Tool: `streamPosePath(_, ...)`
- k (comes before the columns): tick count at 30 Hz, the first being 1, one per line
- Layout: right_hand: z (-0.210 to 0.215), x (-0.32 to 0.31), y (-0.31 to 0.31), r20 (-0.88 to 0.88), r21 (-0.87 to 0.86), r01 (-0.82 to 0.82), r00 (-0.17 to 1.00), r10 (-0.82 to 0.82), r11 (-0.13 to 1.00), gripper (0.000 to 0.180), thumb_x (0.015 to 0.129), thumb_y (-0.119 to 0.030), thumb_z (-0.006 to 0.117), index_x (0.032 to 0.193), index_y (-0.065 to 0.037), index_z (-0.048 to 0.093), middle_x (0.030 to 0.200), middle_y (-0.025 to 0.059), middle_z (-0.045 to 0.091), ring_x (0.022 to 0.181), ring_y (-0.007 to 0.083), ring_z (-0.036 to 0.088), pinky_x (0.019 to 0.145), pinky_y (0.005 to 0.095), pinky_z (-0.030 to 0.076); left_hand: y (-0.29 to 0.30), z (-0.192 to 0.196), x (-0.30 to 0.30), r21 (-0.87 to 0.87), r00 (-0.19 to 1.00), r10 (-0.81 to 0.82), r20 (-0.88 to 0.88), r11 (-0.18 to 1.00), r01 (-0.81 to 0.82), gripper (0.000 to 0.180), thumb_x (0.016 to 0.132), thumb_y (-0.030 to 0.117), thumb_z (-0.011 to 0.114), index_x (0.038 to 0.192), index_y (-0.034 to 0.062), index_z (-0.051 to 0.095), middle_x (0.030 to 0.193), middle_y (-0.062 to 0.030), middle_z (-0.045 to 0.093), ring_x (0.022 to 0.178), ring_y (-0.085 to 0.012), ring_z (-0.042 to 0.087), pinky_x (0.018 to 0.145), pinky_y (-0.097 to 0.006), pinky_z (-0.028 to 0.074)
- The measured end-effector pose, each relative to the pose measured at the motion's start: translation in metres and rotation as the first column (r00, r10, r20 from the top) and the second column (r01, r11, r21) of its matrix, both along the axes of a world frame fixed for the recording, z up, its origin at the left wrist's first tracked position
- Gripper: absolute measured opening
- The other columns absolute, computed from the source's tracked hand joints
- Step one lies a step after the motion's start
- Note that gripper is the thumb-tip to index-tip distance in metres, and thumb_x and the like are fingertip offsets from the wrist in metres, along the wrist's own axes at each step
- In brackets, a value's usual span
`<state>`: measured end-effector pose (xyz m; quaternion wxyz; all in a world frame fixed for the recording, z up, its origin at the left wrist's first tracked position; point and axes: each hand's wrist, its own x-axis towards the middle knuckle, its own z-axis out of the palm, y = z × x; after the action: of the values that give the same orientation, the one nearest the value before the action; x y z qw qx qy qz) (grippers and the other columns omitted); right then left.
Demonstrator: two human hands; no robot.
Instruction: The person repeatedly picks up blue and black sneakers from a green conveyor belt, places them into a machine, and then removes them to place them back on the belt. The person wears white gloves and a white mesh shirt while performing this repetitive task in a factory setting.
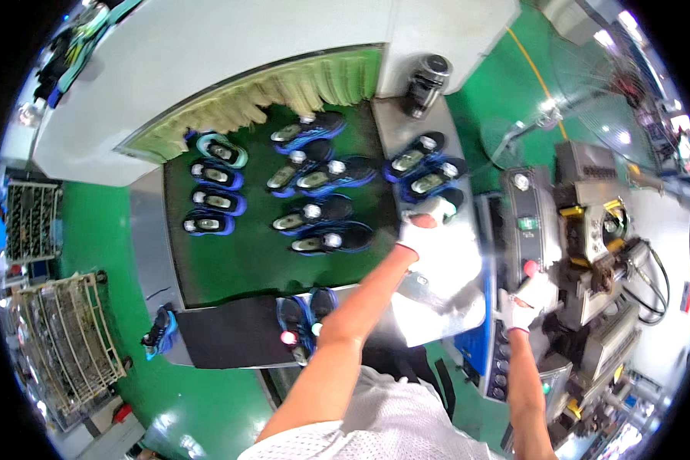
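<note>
While the left hand [435, 208] is right by a blue-black shoe [431, 182], right hand [535, 293] is at the machine [527, 205]; glare, can't tell either grip.

A factory workshop is indicated by the many similar shoes [336, 176], set out in groups on a green surface [245, 268] beneath a fringe curtain [307, 92]. A push-button machine [527, 201] is seen, metal racks [70, 341] are parked nearby, and the green floor [103, 230] is marked with a yellow line [530, 60].
</note>
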<state>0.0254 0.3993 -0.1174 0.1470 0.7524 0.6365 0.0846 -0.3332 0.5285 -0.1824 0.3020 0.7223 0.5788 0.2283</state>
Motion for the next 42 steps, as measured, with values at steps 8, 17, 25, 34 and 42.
streamPosePath(8, 0.085, -0.078, -0.019, -0.356, 0.005, 0.174, 0.921, -0.16, 0.985, 0.104, 0.085, -0.035, 0.078, 0.163, 0.003, 0.02, 0.167, 0.0275, 0.025, 0.155, 0.0419, 0.026, 0.128, 0.0466, 0.017, -0.086, 0.081, -0.265, 0.437, 0.894, 0.43, 0.126, 0.785, -0.439, 0.036, 0.082, 0.017, 0.082, 0.114, 0.0061, 0.069, 0.115, -0.0142, 0.069, 0.109, -0.0365, 0.064, 0.097, -0.049, 0.05)
streamPosePath(17, 0.061, -0.144, -0.099, -0.5, -0.216, 0.082, 0.847, -0.182, 0.973, 0.087, 0.089, -0.021, 0.078, 0.16, -0.001, 0.032, 0.157, 0.0231, 0.045, 0.144, 0.0337, 0.047, 0.121, 0.0385, 0.033, -0.189, -0.001, -0.53, 0.261, 0.553, 0.617, -0.561, 0.765, -0.589, 0.023, 0.104, 0.026, 0.052, 0.11, 0.0091, 0.066, 0.118, -0.0138, 0.066, 0.111, -0.0367, 0.062, 0.09, -0.048, 0.053)
streamPosePath(25, 0.162, -0.278, -0.091, -0.81, -0.477, -0.085, 0.43, -0.399, 0.875, 0.081, 0.084, -0.028, 0.079, 0.15, 0.007, 0.046, 0.148, 0.0297, 0.053, 0.137, 0.0352, 0.055, 0.115, 0.0426, 0.044, -0.208, 0.117, -0.309, 0.145, 0.963, 0.266, -0.052, 0.956, -0.256, 0.011, 0.094, 0.01, 0.068, 0.105, 0.0094, 0.068, 0.096, -0.0146, 0.066, 0.084, -0.0341, 0.067, 0.072, -0.043, 0.054)
streamPosePath(34, 0.191, -0.229, -0.155, -0.973, 0.085, 0.118, 0.226, 0.057, 0.989, 0.084, 0.083, -0.039, 0.082, 0.146, 0.005, 0.048, 0.148, 0.0267, 0.053, 0.138, 0.0402, 0.052, 0.116, 0.0435, 0.043, -0.149, 0.21, -0.032, -0.266, 0.838, 0.016, 0.546, 0.951, 0.156, 0.028, 0.11, 0.021, 0.043, 0.109, 0.0027, 0.064, 0.094, -0.0049, 0.065, 0.083, -0.0126, 0.058, 0.079, -0.03, 0.048)
streamPosePath(42, 0.244, -0.074, -0.267, -1.0, -0.014, 0.39, 0.013, -0.02, 0.921, 0.089, 0.086, -0.04, 0.079, 0.155, 0.0, 0.039, 0.14, 0.024, 0.059, 0.128, 0.0332, 0.061, 0.108, 0.0396, 0.048, -0.188, 0.271, 0.168, -0.004, 0.742, -0.499, 0.447, 0.829, 0.56, 0.018, 0.105, 0.016, 0.055, 0.099, 0.0025, 0.064, 0.086, -0.007, 0.066, 0.074, -0.0165, 0.061, 0.07, -0.031, 0.05)
